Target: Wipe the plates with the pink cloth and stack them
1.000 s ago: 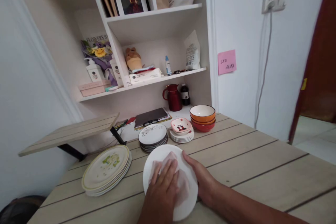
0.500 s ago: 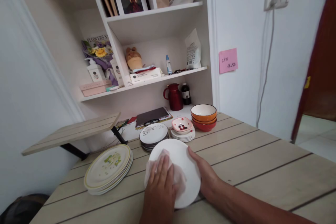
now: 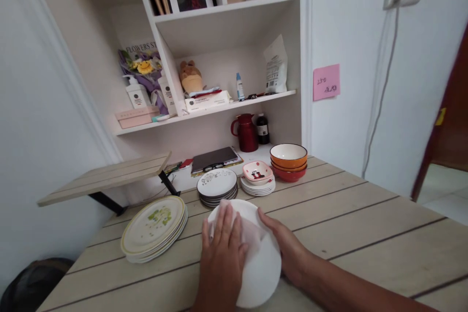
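Note:
A plain white plate (image 3: pixel 261 270) is tilted above the table's front middle. My right hand (image 3: pixel 288 248) grips its right edge, thumb on the face and the other fingers hidden behind. Over the plate's upper left, my left hand (image 3: pixel 221 253) holds a thin pale tissue (image 3: pixel 252 231) under long, nearly straight fingers, pressed to the surface. Just beyond the plate is a stack of dark-rimmed plates (image 3: pixel 217 185) with a floral print. To the left are several yellow-rimmed plates (image 3: pixel 155 226), stacked, with a green leaf pattern.
Behind stand small white dishes (image 3: pixel 259 188) under a pink square bowl (image 3: pixel 258 171), beside stacked orange and red bowls (image 3: pixel 288 162). A red jug (image 3: pixel 246 133), a dark bottle (image 3: pixel 262 129) and a dark flat laptop-like item (image 3: pixel 215 160) are farther back. A small raised wooden shelf (image 3: pixel 109 175) overhangs at left.
My left hand and the tissue have moved up across the plate's face. The plate sits slightly lower in view, and my right hand keeps its edge grip.

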Motion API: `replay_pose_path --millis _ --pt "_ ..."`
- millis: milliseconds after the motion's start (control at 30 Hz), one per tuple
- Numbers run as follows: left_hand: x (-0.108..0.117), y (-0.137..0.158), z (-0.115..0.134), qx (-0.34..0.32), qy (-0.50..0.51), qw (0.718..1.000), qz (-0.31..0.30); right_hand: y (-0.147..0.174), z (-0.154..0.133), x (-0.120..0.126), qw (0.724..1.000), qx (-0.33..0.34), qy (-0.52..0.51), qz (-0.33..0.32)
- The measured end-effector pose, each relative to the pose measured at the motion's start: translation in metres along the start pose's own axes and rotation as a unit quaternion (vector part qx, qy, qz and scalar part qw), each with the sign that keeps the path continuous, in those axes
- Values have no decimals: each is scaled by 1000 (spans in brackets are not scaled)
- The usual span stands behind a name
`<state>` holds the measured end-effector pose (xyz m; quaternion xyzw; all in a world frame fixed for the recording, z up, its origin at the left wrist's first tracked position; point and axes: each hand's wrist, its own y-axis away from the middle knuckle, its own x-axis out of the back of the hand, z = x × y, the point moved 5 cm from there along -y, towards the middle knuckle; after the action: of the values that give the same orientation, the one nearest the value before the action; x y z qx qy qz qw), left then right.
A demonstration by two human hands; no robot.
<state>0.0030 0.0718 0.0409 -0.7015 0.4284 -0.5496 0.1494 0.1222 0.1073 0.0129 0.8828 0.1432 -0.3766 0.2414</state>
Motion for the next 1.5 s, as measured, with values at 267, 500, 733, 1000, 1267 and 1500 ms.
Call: replay_pose_path --millis 267,500,733,1000,1267,1500 --pt "-4 6 7 -20 -1 999 28 1 -4 7 999 -11 -31 31" --pt "4 7 22 -138 51 988 -46 6 -3 -1 1000 1 9 -19" --pt "5 -2 1 10 13 1000 -14 2 -1 -1 999 17 37 1" --pt "-7 5 -1 6 19 1000 4 -4 -3 6 999 2 -26 19" --pt "-7 13 14 -35 57 997 -36 -4 -3 2 999 30 -27 -6" --pt "5 20 46 20 85 992 -87 8 8 1 999 -18 -41 -4"
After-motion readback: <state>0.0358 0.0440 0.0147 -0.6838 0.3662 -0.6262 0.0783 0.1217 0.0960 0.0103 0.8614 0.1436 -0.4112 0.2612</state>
